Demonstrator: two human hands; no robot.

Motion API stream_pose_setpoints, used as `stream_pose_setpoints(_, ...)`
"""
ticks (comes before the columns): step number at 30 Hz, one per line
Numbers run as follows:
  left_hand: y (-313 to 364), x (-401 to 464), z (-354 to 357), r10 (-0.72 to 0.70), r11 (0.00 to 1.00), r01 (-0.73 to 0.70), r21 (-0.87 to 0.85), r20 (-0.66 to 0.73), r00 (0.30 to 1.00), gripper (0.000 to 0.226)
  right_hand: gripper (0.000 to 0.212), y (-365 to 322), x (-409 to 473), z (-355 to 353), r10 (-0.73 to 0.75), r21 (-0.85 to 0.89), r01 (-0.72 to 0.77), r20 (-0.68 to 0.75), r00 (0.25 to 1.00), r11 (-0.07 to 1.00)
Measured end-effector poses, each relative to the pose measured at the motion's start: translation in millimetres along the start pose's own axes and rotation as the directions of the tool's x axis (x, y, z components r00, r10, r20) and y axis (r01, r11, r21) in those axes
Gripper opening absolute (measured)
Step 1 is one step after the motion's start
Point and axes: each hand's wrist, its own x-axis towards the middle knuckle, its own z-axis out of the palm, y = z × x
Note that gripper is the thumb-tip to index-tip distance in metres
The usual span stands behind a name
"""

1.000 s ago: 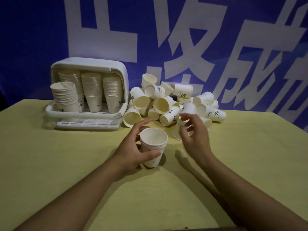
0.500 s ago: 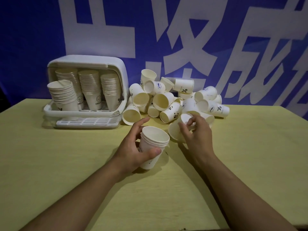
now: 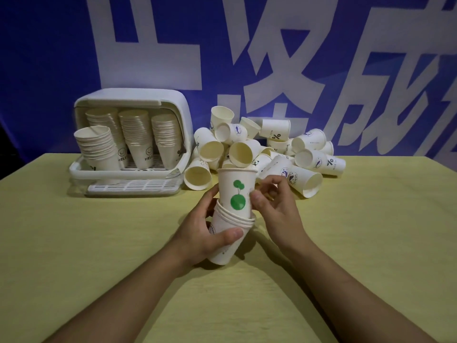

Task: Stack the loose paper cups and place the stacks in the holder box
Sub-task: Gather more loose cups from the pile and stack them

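Stack of cups (image 3: 226, 240) gripped in left hand (image 3: 197, 233), right hand (image 3: 274, 206) pinching green-print cup (image 3: 236, 191) atop it

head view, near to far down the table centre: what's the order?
left hand gripping the short cup stack → green-print cup pinched by the right hand, partly seated in the stack → loose cup pile → blue banner
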Motion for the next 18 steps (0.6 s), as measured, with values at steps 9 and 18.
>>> stream_pose_setpoints(9, 1.8, 2.5, -1.7, 0.06, 0.997, -0.069, -0.041, -0.194, 0.979, 0.077, 0.022, 9.3, 2.7, -7.4, -0.101, -0.421, 0.12, 0.068, 0.993, 0.899)
stream_pose_setpoints(18, 2.2, 2.3, -2.7, 0.033, 0.998, -0.042, -0.044, -0.181, 0.983, 0.061, 0.065, 38.3, 47.8, -54.2, -0.082, -0.893, -0.141, -0.194, 0.978, 0.426)
